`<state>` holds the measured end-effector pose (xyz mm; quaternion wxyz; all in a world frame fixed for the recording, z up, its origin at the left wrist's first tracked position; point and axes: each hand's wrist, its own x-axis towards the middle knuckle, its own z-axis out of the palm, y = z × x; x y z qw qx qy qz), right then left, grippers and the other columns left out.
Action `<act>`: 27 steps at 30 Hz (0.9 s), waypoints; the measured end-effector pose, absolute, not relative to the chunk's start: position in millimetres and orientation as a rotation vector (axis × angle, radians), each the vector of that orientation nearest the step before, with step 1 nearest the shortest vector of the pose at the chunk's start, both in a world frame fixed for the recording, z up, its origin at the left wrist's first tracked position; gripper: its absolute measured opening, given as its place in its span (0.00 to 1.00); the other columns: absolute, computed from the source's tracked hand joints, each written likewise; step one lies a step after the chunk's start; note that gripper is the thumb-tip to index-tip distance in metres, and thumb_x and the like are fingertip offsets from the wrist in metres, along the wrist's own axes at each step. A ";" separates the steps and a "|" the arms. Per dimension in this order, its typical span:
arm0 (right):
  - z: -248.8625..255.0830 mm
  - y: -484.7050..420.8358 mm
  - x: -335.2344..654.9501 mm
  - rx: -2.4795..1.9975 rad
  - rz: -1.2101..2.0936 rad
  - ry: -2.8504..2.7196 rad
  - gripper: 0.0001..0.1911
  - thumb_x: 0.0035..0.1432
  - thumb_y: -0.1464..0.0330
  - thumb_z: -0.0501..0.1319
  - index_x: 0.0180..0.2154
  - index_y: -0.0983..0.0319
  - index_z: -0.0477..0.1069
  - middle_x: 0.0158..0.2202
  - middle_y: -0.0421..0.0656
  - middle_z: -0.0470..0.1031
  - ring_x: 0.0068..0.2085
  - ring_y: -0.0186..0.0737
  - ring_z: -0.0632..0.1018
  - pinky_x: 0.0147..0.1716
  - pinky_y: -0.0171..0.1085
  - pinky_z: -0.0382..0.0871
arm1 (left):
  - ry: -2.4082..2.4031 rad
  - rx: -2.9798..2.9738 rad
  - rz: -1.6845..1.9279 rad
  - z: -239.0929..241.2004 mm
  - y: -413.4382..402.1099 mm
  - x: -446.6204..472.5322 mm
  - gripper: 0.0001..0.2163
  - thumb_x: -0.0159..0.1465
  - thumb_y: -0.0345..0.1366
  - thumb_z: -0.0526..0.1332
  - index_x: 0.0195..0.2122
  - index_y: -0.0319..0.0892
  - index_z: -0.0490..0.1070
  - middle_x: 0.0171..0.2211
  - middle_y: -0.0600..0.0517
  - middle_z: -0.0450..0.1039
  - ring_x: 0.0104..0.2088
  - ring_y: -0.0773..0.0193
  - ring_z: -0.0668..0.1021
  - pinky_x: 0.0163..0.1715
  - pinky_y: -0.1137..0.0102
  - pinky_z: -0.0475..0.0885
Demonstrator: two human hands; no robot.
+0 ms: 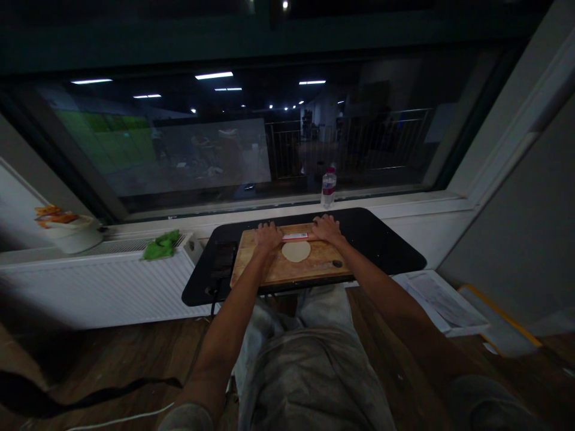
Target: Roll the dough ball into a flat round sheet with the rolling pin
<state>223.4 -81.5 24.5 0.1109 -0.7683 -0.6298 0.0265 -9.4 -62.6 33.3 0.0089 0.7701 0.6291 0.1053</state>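
Observation:
A round, flat sheet of dough lies on a wooden cutting board. Just beyond its far edge is a rolling pin with a white and red label at its middle. My left hand is closed over the pin's left end, and my right hand grips the right end. Both palms hide the ends of the pin. A small dark oval shows near the board's right front corner.
Under the board is a black table by the window. A water bottle stands on the sill. To the left, a green cloth and a white tub rest on the radiator. An open white box lies right of the table.

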 end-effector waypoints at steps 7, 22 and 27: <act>21.6 -97.1 221.1 -2.188 -0.063 -1.982 0.26 0.80 0.60 0.49 0.65 0.57 0.79 0.67 0.55 0.76 0.68 0.59 0.72 0.66 0.57 0.68 | 1.861 2.563 0.363 23.9 -83.2 -17.7 0.23 0.82 0.39 0.46 0.67 0.37 0.75 0.65 0.32 0.78 0.69 0.38 0.74 0.66 0.46 0.72; 5.6 -130.9 225.2 -1.962 -0.403 -2.209 0.27 0.84 0.65 0.46 0.57 0.64 0.84 0.64 0.53 0.84 0.65 0.51 0.80 0.66 0.44 0.70 | 1.798 2.603 0.489 6.5 -124.4 -31.4 0.25 0.85 0.42 0.45 0.62 0.39 0.81 0.60 0.37 0.84 0.67 0.43 0.79 0.68 0.50 0.70; 4.5 -134.8 225.8 -1.919 -0.374 -2.217 0.26 0.85 0.65 0.47 0.60 0.65 0.83 0.65 0.53 0.83 0.67 0.50 0.79 0.69 0.44 0.68 | 1.772 2.566 0.646 -5.5 -135.0 -33.8 0.25 0.85 0.44 0.47 0.68 0.39 0.78 0.66 0.38 0.81 0.69 0.45 0.78 0.70 0.53 0.69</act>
